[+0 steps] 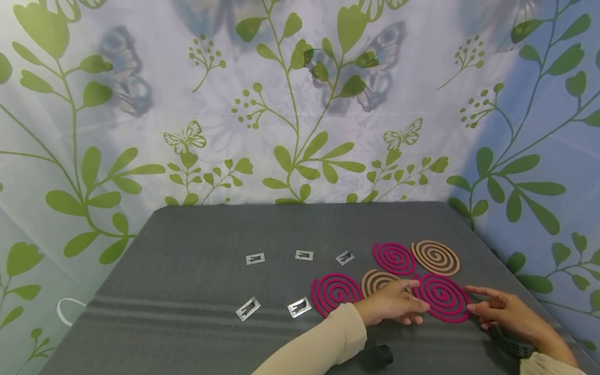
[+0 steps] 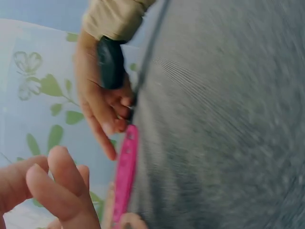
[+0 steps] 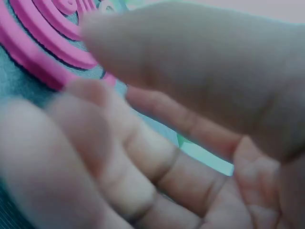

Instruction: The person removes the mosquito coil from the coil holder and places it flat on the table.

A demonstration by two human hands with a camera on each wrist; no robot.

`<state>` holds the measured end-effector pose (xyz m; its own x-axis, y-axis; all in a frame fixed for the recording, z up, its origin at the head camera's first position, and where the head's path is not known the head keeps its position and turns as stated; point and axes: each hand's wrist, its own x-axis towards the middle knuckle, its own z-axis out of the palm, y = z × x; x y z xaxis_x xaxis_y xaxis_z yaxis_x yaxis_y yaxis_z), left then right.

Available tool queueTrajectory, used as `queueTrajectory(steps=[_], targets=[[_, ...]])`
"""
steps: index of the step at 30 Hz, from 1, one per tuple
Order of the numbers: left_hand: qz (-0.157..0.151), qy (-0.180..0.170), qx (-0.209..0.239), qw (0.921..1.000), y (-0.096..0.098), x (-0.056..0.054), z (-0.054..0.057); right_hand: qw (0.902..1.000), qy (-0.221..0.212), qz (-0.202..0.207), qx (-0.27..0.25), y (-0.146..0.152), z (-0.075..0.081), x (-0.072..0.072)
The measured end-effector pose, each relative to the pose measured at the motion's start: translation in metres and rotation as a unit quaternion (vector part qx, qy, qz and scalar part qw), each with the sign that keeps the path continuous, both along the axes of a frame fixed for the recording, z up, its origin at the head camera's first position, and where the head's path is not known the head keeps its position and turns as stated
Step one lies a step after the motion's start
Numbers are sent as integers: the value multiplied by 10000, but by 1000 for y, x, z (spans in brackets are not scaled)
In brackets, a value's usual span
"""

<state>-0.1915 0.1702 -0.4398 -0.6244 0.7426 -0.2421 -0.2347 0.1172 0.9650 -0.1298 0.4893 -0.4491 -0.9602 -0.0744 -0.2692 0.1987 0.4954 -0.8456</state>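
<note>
A pink mosquito coil (image 1: 440, 296) lies between my two hands at the near right of the table. My left hand (image 1: 396, 302) is at its left edge, index finger and thumb tip touching the coil. At the opposite edge, my right hand (image 1: 508, 311) has its thumb against the rim and its index finger stretched out. The left wrist view shows the pink coil (image 2: 126, 174) nearly edge-on, with the right hand (image 2: 101, 102) at its far end. Part of a tan coil (image 1: 375, 281) is hidden behind the left hand. Another pink coil (image 1: 336, 292) lies left of it.
Behind are another pink coil (image 1: 395, 258) and a tan coil (image 1: 436, 257). Several metal coil stands, such as a stand (image 1: 299, 307) and a stand (image 1: 255, 258), lie left on the grey table (image 1: 187, 291). A patterned curtain (image 1: 300, 104) hangs behind it.
</note>
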Motion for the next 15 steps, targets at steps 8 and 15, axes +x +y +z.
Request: queueTrajectory(steps=[8, 15], targets=[[108, 98, 739, 9972, -32, 11, 30, 9940, 863, -633, -214, -13, 0, 6], [-106, 1425, 1604, 9766, -100, 15, 55, 9730, 1962, -1177, 309, -47, 5, 10]])
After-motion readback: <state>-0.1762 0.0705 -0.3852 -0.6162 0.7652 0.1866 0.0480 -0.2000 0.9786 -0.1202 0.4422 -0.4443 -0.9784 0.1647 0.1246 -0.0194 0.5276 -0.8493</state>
